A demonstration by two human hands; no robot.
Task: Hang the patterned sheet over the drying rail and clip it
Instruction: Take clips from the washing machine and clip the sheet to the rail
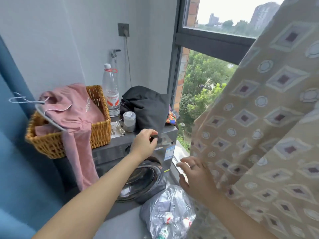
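The patterned sheet [269, 118] already hangs at right, rail not visible. Our right hand [195, 176], fingers spread, rests on its edge w/o gripping. Our left hand [145, 144] pinches a small dark thing, prob. a clip, on the washing machine [110, 152]. Next: bring it up and clip.

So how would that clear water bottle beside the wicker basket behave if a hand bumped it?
The water bottle looks tall and narrow, so it would probably tip easily. It appears nearly empty, so likely light. Being round, it may roll across the washing machine top.
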